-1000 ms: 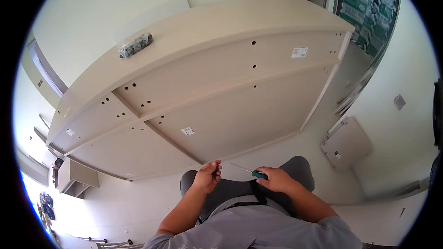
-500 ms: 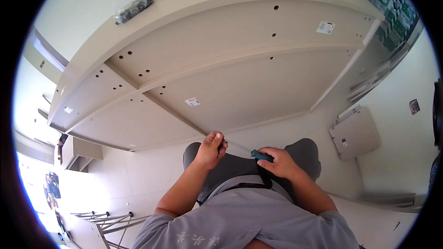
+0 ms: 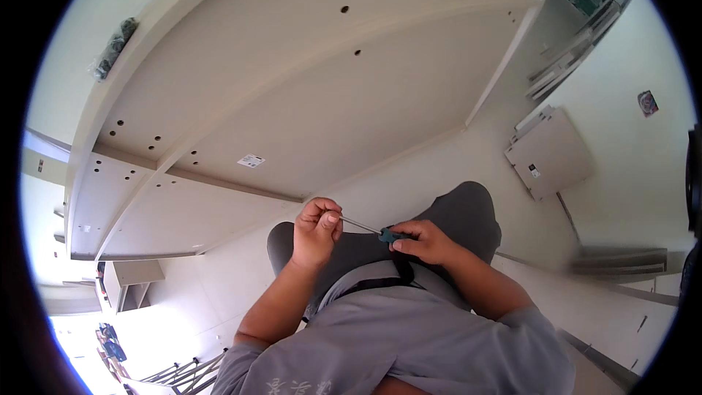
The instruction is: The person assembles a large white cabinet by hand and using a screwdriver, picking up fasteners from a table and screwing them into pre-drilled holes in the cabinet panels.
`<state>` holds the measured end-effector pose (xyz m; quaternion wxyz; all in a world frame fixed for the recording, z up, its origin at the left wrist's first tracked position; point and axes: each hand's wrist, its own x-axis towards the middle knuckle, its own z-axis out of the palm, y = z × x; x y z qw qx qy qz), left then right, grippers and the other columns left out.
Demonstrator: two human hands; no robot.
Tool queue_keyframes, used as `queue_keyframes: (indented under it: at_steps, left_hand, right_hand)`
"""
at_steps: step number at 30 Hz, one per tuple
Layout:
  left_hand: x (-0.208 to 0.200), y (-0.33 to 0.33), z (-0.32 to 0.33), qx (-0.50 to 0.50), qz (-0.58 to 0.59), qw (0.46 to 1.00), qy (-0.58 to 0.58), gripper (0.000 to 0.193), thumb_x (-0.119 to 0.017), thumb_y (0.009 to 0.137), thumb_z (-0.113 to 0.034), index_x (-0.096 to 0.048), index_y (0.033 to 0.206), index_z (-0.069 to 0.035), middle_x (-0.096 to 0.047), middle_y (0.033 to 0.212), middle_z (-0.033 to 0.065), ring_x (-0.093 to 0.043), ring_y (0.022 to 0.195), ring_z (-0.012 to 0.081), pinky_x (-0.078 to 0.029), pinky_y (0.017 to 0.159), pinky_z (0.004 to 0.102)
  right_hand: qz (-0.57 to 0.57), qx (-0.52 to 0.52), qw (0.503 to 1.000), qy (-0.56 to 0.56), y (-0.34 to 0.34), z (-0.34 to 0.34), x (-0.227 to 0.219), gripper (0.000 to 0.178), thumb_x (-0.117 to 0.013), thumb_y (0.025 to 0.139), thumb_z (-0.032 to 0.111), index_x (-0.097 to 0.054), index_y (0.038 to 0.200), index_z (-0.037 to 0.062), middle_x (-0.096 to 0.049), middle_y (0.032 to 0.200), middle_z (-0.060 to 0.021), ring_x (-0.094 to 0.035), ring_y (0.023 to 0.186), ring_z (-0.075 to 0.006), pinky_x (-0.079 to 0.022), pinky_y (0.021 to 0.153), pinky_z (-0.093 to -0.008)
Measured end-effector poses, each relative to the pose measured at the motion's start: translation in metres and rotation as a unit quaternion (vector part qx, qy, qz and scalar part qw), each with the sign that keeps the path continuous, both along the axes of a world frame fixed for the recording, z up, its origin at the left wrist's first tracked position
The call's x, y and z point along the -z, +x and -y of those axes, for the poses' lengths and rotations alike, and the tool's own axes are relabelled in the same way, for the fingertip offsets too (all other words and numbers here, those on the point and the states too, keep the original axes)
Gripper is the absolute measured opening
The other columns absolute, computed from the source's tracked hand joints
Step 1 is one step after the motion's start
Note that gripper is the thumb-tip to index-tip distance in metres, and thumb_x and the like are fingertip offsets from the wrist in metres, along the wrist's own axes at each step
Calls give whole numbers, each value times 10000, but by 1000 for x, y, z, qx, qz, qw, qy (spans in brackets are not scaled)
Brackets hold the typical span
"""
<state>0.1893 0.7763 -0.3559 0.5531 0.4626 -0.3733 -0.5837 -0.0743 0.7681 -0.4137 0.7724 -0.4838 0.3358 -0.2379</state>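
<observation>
A screwdriver [image 3: 387, 235] with a dark teal handle and a thin metal shaft lies across my lap, held between both hands. My right hand [image 3: 430, 243] is closed around its handle, thumb and index finger on the near end. My left hand [image 3: 316, 234] pinches the far end of the shaft, and its fingers hide the tip. Whether a small piece is also in that pinch cannot be made out. Just beyond my hands stands a large beige cabinet frame [image 3: 292, 124] with dividers, drilled holes and white labels.
A plastic-wrapped bundle [image 3: 115, 48] rests on the cabinet's top edge at far left. To the right, flat beige panels [image 3: 550, 152] lean by the white wall. Stacked boards [image 3: 578, 51] lie behind them. A small open cabinet [image 3: 131, 284] and metal legs [image 3: 186, 371] are at left.
The view has turned, so the cabinet and the wrapped bundle appear farther left and tilted. Both hands keep hold of the screwdriver, whose handle now shows a different side.
</observation>
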Motion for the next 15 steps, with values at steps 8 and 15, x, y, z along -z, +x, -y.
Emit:
queue_keyframes:
  at_steps: [8, 15]
  left_hand:
    - [-107, 30, 41, 62, 410, 844, -340, 418, -780, 861, -15, -618, 1245, 12, -621, 815, 28, -523, 646, 60, -386, 519, 209]
    - [-347, 106, 120, -268, 665, 564, -409, 312, -583, 1038, -252, -666, 1264, -54, -693, 1194, 81, -628, 1129, 161, -487, 988, 291]
  right_hand:
    - [32, 232, 928, -288, -70, 38, -17, 328, -768, 865, 108, -680, 1146, -35, -667, 1055, -87, -616, 971, -163, -485, 885, -305]
    - [-74, 418, 867, -259, -154, 99, 29, 355, -805, 833, 99, -699, 1154, -8, -670, 1106, -66, -617, 1006, -162, -490, 905, -296]
